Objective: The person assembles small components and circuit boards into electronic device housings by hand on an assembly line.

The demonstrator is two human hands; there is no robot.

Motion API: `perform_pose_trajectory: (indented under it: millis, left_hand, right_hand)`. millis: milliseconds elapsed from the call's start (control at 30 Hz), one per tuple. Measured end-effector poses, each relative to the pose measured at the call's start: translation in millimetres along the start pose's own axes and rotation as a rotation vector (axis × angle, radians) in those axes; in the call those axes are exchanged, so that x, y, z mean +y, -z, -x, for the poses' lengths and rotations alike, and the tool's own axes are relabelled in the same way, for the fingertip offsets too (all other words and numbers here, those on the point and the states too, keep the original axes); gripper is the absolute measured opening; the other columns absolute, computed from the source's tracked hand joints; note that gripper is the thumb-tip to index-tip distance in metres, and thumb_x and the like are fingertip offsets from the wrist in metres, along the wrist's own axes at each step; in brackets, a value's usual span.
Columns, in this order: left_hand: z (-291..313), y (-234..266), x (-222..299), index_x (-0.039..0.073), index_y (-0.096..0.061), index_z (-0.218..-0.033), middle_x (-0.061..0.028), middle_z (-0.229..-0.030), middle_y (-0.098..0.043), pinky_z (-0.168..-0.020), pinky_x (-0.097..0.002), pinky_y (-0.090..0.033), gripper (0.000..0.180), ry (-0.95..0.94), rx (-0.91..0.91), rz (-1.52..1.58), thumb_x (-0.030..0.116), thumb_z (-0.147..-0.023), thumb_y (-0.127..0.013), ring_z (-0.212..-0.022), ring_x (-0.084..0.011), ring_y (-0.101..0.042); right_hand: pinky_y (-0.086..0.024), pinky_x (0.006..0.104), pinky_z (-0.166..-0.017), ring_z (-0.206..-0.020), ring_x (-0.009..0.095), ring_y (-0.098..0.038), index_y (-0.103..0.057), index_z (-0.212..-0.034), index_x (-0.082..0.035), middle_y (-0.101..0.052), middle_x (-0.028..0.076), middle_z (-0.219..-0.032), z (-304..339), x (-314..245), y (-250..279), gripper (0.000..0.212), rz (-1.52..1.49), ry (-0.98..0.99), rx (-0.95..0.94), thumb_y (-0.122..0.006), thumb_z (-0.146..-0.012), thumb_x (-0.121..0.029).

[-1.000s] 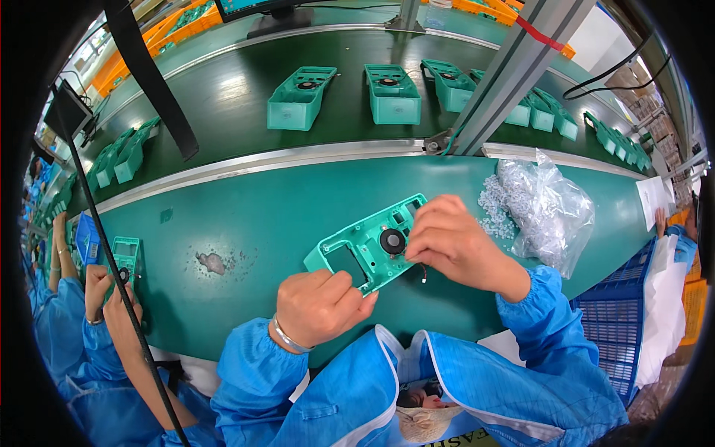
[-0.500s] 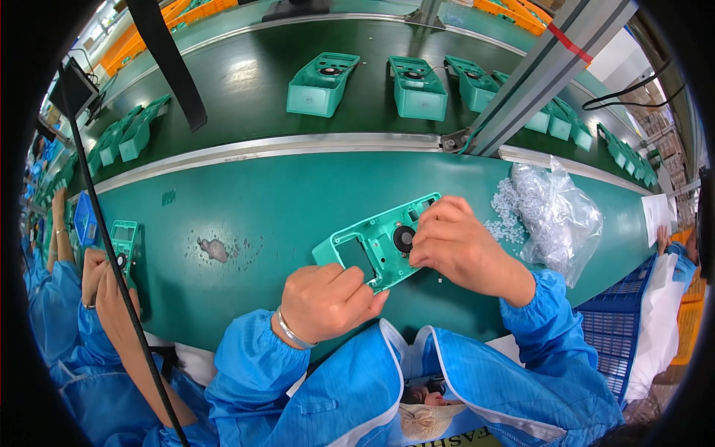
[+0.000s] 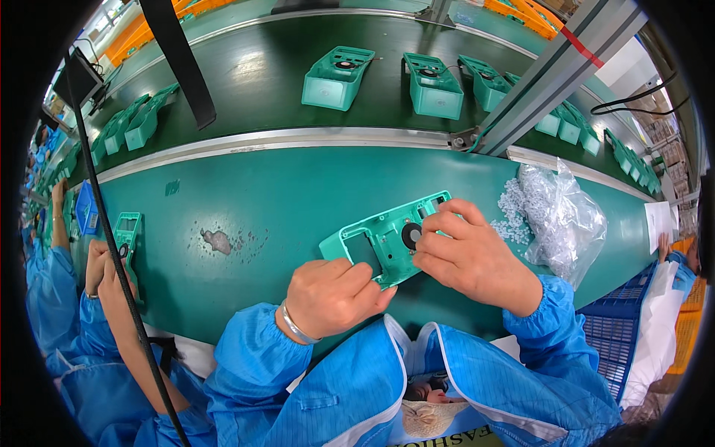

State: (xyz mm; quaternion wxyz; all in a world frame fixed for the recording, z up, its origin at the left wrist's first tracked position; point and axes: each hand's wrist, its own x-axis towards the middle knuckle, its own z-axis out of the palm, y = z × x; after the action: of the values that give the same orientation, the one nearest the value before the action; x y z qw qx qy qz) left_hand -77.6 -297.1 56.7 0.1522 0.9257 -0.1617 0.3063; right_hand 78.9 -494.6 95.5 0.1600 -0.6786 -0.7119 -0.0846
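A green plastic housing [image 3: 389,257] with its hollow side up is tilted in front of me, its far end toward the upper right. Inside it sits a round black speaker [image 3: 410,235]. My left hand [image 3: 335,296] wraps its fingers and thumb round the near left corner. Over the right part, beside the speaker, the fingers of my right hand [image 3: 471,257] are pinched together. What they hold, if anything, is hidden by the fingers themselves.
Small clear plastic parts [image 3: 512,212] spill from a plastic bag [image 3: 562,223] on the right. Beyond a metal rail, similar housings [image 3: 339,78] stand on a dark green belt [image 3: 253,89]. A metal post [image 3: 566,71] rises at right. A co-worker's hands [image 3: 108,279] hold another housing at left.
The whole view has shifted slightly. My left hand keeps its grip on the housing. My right fingers have moved a little beside the speaker, and a small wire end below them no longer shows.
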Motion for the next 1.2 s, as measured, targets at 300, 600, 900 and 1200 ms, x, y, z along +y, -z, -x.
perform_pose_trajectory:
  millis: [300,600,900,1200]
  left_hand:
    - [1.1,-1.7,0.3,0.015,-0.05,-0.058,0.0012,-0.064,-0.044,-0.043,-0.0321,-0.038,0.035,-0.013,-0.022,-0.017,0.022,-0.07,-0.083,-0.053,-0.0137,-0.051]
    - [-2.2,-0.7,-1.5,0.015,-0.05,-0.058,0.001,-0.063,-0.043,-0.042,-0.0323,-0.038,0.036,-0.034,-0.032,-0.024,0.023,-0.07,-0.084,-0.052,-0.0135,-0.05]
    - [-0.6,3.6,-5.0,0.012,-0.053,-0.06,-0.0026,-0.062,-0.051,-0.042,-0.0371,-0.037,0.034,-0.006,0.005,0.004,0.017,-0.071,-0.084,-0.049,-0.0201,-0.052]
    - [-0.6,21.2,-84.3,0.008,-0.057,-0.066,-0.0103,-0.064,-0.055,-0.048,-0.0429,-0.04,0.029,0.276,0.291,-0.329,0.014,-0.085,-0.079,-0.053,-0.0323,-0.054]
  right_hand:
    - [-0.044,0.0448,-0.099,-0.103,0.023,-0.061,-0.071,-0.087,-0.012,-0.065,-0.002,-0.093,-1.5,27.2,-4.0,0.014,-0.316,0.014,-0.033,-0.076,-0.074,-0.014]
    - [-0.043,0.0423,-0.096,-0.1,0.023,-0.06,-0.073,-0.085,-0.013,-0.066,-0.003,-0.09,7.1,23.2,-16.3,0.016,-0.346,-0.122,0.043,-0.082,-0.072,-0.013]
    - [-0.045,0.042,-0.089,-0.093,0.026,-0.062,-0.073,-0.088,-0.012,-0.065,0.001,-0.09,25.1,21.4,-13.7,0.015,-0.309,-0.222,0.382,-0.081,-0.075,-0.009]
    - [-0.047,0.039,-0.083,-0.092,0.023,-0.063,-0.07,-0.092,-0.011,-0.065,0.001,-0.092,29.2,7.3,-53.3,0.011,-0.435,-0.007,0.409,-0.076,-0.082,-0.01]
